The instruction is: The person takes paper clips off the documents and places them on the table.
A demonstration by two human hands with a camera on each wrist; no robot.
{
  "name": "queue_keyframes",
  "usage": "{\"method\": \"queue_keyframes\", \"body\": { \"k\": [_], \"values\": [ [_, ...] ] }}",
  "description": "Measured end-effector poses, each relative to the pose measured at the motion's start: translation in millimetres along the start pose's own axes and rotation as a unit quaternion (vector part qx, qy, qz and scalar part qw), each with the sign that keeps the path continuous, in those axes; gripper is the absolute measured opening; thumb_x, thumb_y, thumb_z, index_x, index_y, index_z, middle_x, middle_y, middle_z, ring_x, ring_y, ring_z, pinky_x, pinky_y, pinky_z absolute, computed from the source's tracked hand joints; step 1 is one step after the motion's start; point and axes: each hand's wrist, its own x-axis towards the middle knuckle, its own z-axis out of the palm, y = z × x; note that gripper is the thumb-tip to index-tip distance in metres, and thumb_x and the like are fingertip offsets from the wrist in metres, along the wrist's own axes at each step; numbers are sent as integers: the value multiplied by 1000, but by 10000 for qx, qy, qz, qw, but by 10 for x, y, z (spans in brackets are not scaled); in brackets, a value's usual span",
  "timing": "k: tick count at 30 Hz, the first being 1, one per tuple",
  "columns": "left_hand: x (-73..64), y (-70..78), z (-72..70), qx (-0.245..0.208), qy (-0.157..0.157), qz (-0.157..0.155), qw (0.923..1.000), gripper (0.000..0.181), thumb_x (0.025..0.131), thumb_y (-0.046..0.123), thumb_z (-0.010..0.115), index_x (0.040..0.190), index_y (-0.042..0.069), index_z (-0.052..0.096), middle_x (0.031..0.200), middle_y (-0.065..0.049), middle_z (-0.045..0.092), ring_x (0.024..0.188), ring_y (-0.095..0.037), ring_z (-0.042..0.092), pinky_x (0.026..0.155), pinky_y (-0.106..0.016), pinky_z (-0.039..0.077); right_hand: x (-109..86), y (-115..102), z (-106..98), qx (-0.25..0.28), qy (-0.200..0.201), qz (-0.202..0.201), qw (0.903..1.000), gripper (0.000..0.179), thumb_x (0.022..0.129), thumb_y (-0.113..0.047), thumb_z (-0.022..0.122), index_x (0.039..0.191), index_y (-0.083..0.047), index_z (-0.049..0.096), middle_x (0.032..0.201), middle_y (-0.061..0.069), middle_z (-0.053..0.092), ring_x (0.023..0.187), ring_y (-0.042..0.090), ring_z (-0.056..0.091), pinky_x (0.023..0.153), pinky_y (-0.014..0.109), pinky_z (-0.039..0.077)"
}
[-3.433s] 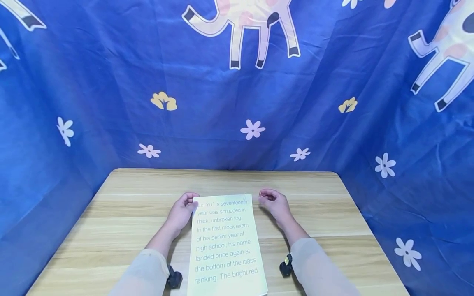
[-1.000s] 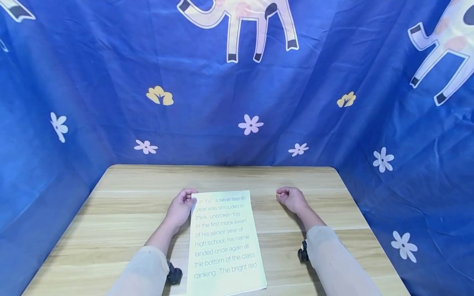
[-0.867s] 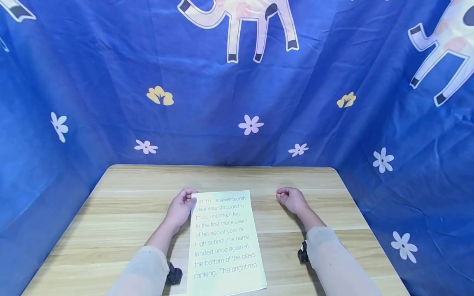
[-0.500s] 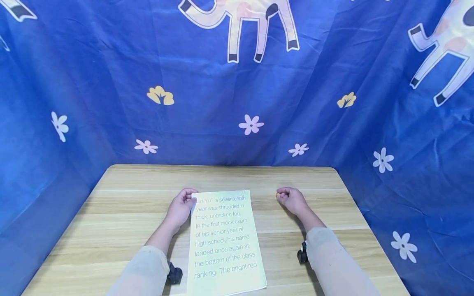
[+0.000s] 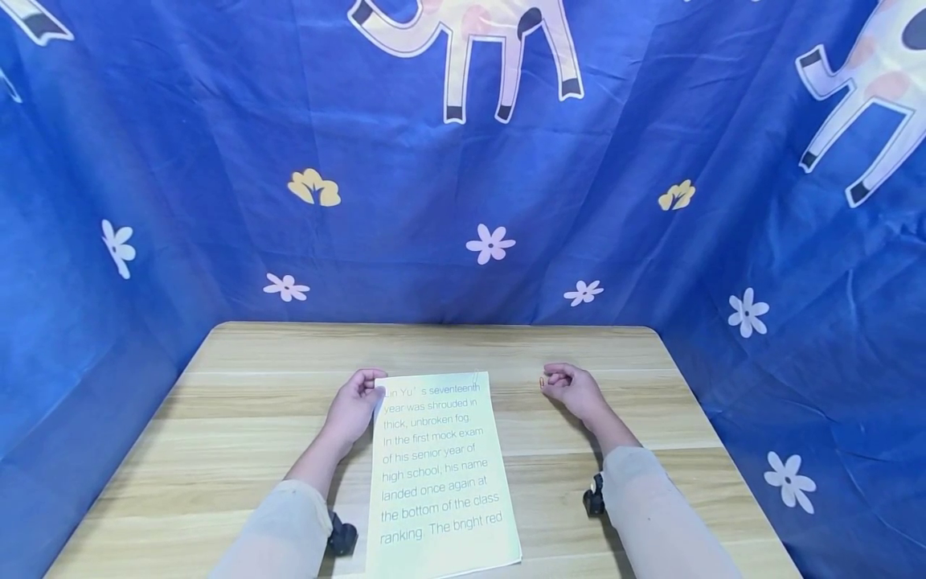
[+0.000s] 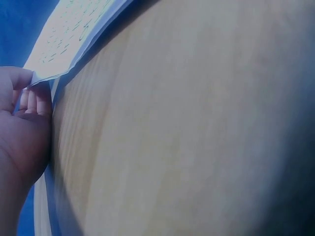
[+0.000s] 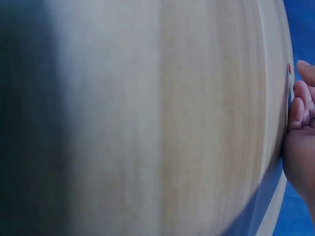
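My left hand (image 5: 354,406) pinches the top left corner of a stack of printed paper (image 5: 437,474), thumb on top and fingers beneath. In the left wrist view that corner sits between the thumb and fingers of the left hand (image 6: 24,123), with the paper's edge raised off the table. To the right, a small red paper clip (image 5: 542,383) lies on the table just at the fingertips of my right hand (image 5: 575,392). In the right wrist view the thumb and fingers of the right hand (image 7: 301,128) stand apart from the red clip (image 7: 289,69).
A thin clip-like loop (image 5: 475,378) shows at the paper's top right. The wood-grain table (image 5: 275,450) has rounded far corners. Blue cloth (image 5: 405,201) with printed animals and flowers surrounds it on three sides. Dark wrist cameras (image 5: 343,537) hang under both sleeves.
My right hand has moved right, away from the paper, carrying the red paper clip, then its fingers have loosened and let it go on the table. The left hand keeps its hold.
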Motion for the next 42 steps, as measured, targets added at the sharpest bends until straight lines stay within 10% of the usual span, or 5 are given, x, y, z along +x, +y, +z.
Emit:
{"method": "queue_keyframes", "body": {
  "k": [21,33,42],
  "values": [
    [-26,-28,-10,77,84,-148,9998,33,110,12,56,142,11,60,120,-5,59,105,-17,57,90,-21,49,-31,22,-11,1309,456,127,9903,43,101,-5,72,143,2,63,111,0,70,99,7,65,86,15,56],
    [-33,-21,8,24,126,-39,9999,32,109,10,55,140,10,61,118,-6,59,104,-17,55,89,-21,48,-167,-394,185,4065,1494,-87,9013,18,111,-9,55,129,-6,57,97,-3,68,88,9,69,84,22,59],
    [-12,-11,7,18,147,21,9999,32,108,10,56,140,10,62,117,-5,59,104,-17,56,88,-21,49,-244,-545,556,4166,1402,-402,8973,13,107,-6,61,119,-8,63,98,-1,70,89,10,69,84,23,59]
  ]
}}
